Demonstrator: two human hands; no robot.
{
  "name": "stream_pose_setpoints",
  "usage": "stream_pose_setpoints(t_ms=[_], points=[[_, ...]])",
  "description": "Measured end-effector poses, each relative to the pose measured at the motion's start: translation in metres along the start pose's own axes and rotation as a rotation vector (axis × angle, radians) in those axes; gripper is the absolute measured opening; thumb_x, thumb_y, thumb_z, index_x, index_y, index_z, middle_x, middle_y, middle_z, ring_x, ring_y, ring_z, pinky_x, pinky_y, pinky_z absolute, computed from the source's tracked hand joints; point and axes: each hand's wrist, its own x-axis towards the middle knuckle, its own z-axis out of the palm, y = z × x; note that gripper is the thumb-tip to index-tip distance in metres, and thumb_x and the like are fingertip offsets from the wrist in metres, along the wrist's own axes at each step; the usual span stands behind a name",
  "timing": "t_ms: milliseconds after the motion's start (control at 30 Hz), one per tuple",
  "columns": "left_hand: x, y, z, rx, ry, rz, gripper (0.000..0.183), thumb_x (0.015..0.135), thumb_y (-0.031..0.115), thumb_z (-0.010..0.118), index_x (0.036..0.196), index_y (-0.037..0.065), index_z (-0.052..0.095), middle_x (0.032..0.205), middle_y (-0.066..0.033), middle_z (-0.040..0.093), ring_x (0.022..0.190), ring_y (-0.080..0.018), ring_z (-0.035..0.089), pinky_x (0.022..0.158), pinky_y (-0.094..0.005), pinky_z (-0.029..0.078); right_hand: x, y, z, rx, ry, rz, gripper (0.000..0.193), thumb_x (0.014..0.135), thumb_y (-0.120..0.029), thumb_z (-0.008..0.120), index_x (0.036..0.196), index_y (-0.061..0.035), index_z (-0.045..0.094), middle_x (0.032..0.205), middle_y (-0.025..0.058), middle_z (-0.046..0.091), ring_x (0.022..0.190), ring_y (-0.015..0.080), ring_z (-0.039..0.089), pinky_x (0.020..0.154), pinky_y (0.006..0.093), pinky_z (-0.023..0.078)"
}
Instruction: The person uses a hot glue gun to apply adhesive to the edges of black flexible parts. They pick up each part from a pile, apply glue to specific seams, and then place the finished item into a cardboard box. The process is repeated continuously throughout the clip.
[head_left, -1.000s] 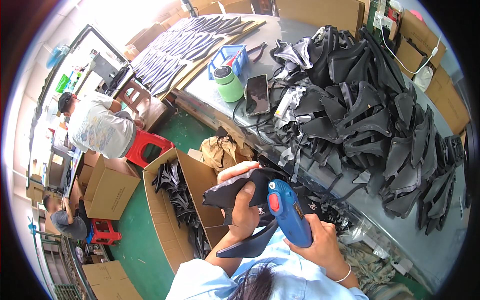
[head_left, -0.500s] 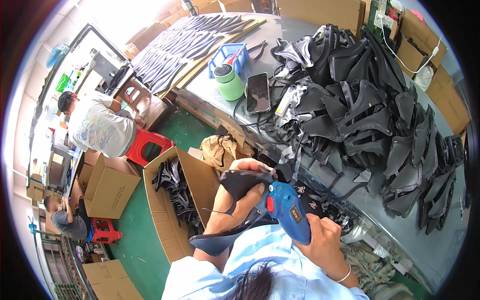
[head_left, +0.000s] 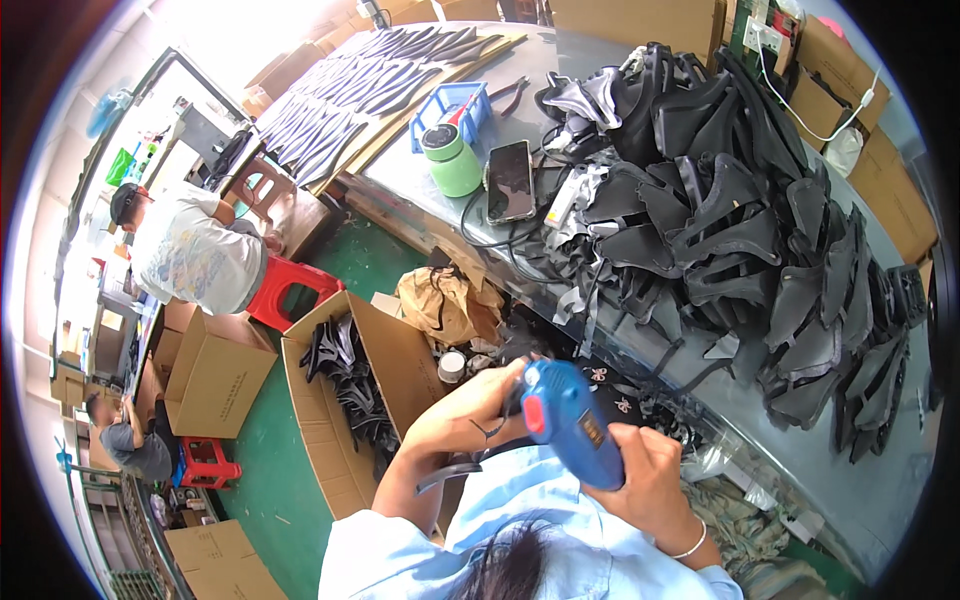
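My right hand [head_left: 650,478] is wrapped around the body of a blue handheld power tool [head_left: 578,432] with a red button, held in front of my light blue shirt. The tool's front end meets my left hand [head_left: 468,408], whose fingers are closed and partly hidden behind it. In the left hand is a black molded piece [head_left: 447,475]; only its curved end below the wrist and a dark bit near the fingers show. On the metal table [head_left: 690,400] to the right lies a large heap of similar black molded pieces [head_left: 725,225].
A cardboard box [head_left: 325,440] of black pieces stands left of my arm. The table also holds a phone [head_left: 511,182], green jar [head_left: 452,165], blue basket [head_left: 470,105], pliers [head_left: 515,95] and rows of dark strips [head_left: 370,90]. Two people [head_left: 200,245] sit at far left.
My left hand has turned, moving the black piece mostly out of sight behind the hand and tool. A small white-lidded jar has come into view beyond it. The right hand keeps its grip.
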Motion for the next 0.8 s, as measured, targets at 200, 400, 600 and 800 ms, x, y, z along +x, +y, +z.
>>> stream_pose_setpoints(t_ms=[200, 400, 600, 800], points=[[0.010, -0.001, 0.039, -0.321, -0.409, -0.140, 0.055, 0.084, 0.010, 0.061, 0.132, 0.005, 0.036, 0.113, -0.0084, 0.055, 0.104, -0.0139, 0.051, 0.090, -0.0291, 0.040, 0.022, 0.010, -0.007, 0.481, 0.023, 0.311, 0.047, 0.070, -0.018, 0.079, 0.103, -0.0022, 0.051, 0.078, 0.0121, 0.065, 0.068, 0.0203, 0.065, 0.063, 0.0302, 0.051], [-0.003, -0.030, 0.081, -1.206, -0.150, -0.034, 0.047, 0.091, 0.022, 0.056, 0.128, -0.002, 0.041, 0.100, -0.0150, 0.060, 0.079, -0.0226, 0.065, 0.072, -0.0315, 0.052, 0.019, 0.030, -0.019, 0.652, 0.295, 0.494, 0.039, 0.072, -0.014, 0.076, 0.101, -0.0038, 0.051, 0.079, 0.0020, 0.057, 0.072, 0.0105, 0.056, 0.067, 0.0258, 0.047], [0.020, -0.004, 0.115, -1.237, 0.475, 0.031, 0.050, 0.086, 0.032, 0.059, 0.123, 0.000, 0.045, 0.116, -0.0158, 0.057, 0.111, -0.0283, 0.055, 0.098, -0.0444, 0.041, 0.022, 0.024, -0.010, 0.380, 0.320, 0.396, 0.043, 0.073, -0.018, 0.078, 0.099, -0.0011, 0.049, 0.079, 0.0082, 0.061, 0.070, 0.0143, 0.060, 0.065, 0.0288, 0.049], [0.010, 0.014, 0.091, -1.087, 0.637, -0.134, 0.040, 0.081, 0.021, 0.058, 0.111, -0.005, 0.051, 0.099, -0.0176, 0.061, 0.088, -0.0268, 0.063, 0.071, -0.0377, 0.055, 0.018, 0.033, -0.005, 0.332, 0.353, 0.362, 0.047, 0.070, -0.014, 0.080, 0.102, -0.0001, 0.049, 0.077, 0.0147, 0.064, 0.067, 0.0254, 0.067, 0.060, 0.0334, 0.052]])
